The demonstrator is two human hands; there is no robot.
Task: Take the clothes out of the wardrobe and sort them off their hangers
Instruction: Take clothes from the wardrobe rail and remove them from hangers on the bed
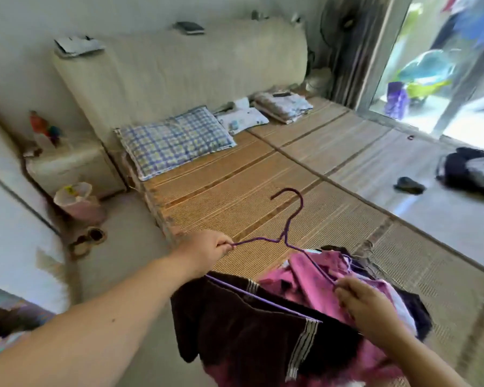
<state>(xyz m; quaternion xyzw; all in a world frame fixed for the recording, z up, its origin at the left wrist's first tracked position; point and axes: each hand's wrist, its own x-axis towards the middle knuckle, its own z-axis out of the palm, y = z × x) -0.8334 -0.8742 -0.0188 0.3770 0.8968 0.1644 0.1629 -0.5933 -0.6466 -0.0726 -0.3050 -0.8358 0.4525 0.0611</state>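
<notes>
Daylight floods in from the window (419, 79) at two o'clock, blown out there. Soft shadows elsewhere. Edges bow from the wide lens; nine o'clock is smeared.

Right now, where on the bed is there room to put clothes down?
The woven mat is bare from the checked pillow down to the clothes heap, and across its window side below the folded stack. Crowded: the head end, and the near corner by the purple hanger.

Pillow (176, 141), clothes (313, 272) on bed (235, 196); bin (76, 202) L.
</notes>
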